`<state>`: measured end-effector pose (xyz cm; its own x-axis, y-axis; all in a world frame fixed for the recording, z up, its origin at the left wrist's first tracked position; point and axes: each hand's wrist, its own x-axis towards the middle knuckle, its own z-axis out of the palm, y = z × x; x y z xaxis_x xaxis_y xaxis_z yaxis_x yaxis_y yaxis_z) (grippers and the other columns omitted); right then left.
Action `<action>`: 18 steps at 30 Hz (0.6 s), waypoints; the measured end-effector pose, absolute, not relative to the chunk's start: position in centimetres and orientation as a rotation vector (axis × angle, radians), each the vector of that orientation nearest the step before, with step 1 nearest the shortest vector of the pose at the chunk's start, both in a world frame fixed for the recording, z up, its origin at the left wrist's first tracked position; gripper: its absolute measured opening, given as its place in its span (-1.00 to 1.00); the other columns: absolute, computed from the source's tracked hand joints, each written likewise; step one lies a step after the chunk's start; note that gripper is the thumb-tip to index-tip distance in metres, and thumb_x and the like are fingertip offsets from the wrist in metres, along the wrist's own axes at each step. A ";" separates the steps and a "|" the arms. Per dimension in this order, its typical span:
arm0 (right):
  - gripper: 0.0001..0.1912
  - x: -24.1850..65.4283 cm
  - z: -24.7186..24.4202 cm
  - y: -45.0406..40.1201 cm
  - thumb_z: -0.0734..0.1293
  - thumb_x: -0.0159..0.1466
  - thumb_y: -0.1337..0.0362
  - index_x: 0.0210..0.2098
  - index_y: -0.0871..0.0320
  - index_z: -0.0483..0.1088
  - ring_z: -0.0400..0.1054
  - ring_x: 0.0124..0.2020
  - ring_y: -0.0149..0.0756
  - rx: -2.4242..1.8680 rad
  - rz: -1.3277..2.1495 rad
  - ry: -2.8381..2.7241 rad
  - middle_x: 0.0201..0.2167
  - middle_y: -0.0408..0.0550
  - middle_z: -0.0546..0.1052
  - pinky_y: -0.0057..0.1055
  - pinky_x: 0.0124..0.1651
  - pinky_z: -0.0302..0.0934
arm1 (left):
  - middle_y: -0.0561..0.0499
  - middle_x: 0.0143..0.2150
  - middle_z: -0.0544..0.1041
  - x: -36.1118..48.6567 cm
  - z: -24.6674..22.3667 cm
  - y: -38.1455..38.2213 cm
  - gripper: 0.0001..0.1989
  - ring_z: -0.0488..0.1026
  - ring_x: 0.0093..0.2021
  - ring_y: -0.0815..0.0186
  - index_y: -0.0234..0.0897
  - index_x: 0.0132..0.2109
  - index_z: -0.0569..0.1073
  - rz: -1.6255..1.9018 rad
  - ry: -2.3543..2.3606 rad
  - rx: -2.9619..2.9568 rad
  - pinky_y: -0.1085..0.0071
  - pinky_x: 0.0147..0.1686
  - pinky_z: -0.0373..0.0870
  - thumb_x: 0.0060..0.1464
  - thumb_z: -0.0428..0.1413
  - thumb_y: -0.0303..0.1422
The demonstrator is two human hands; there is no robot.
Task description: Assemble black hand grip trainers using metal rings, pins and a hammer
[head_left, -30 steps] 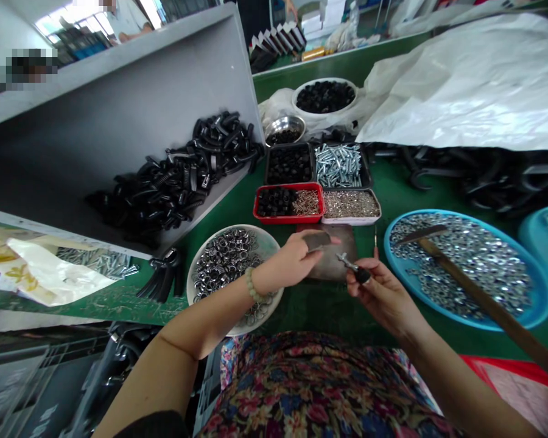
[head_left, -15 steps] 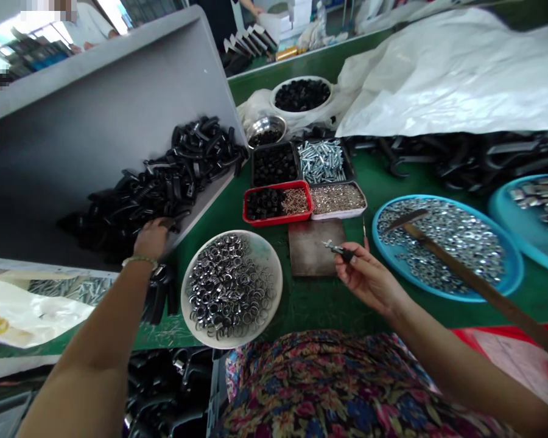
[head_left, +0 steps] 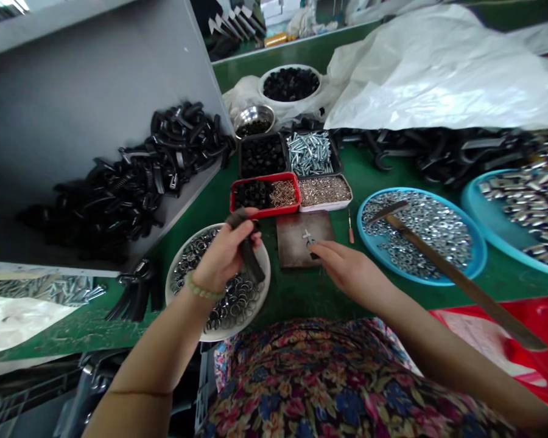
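Observation:
My left hand grips a curved black plastic part above a white plate heaped with shiny metal rings. My right hand reaches over a scarred, dark metal plate, with its fingertips at a small metal fitting with a black end. That fitting lies on the plate, and the fingers partly hide its black end. A tiny screwdriver stands beside the plate's right edge.
Red, white and black trays of screws and small parts stand ahead. To the right, a blue tray of nuts holds a wooden-handled hammer. A grey bin of black parts stands left; white sheeting lies behind.
My left hand has moved from the black pile in the grey bin to above the ring plate, holding a black part. My right hand has put the fitting down on the metal plate.

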<state>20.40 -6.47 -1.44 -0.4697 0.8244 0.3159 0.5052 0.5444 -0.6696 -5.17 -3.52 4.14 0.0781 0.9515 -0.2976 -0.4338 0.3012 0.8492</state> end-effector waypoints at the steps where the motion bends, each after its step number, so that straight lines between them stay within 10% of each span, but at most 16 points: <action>1: -0.65 20.5 -1.4 -6.5 0.18 0.26 0.46 -0.02 0.16 0.43 0.46 -0.09 -0.07 -1.070 0.559 -2.236 -0.07 0.17 0.53 -0.10 -0.07 0.38 | 0.11 -0.41 0.40 -3.3 3.5 -4.1 -0.61 0.37 -0.45 0.50 -0.25 -0.12 0.41 1.112 0.986 0.616 0.56 -0.43 0.37 -0.13 0.33 -0.37; 8: -0.63 21.5 -0.8 -7.6 0.14 0.30 0.46 0.05 0.14 0.35 0.45 -0.04 -0.14 -1.023 0.466 -2.236 -0.03 0.13 0.52 -0.20 -0.03 0.39 | 0.18 -0.43 0.38 2.5 0.8 -5.0 -0.53 0.30 -0.53 0.52 -0.20 -0.07 0.30 0.993 1.061 0.696 0.58 -0.52 0.28 -0.13 0.32 -0.37; 18: -0.85 20.2 -2.3 -8.9 0.21 0.36 0.28 -0.08 0.08 0.27 0.52 -0.32 -0.34 -1.003 1.187 -1.381 -0.30 -0.08 0.56 -0.34 -0.20 0.43 | 0.18 -0.45 0.37 4.1 0.8 -5.2 -0.54 0.26 -0.56 0.55 -0.20 -0.08 0.25 0.985 0.951 0.630 0.59 -0.54 0.20 -0.09 0.30 -0.37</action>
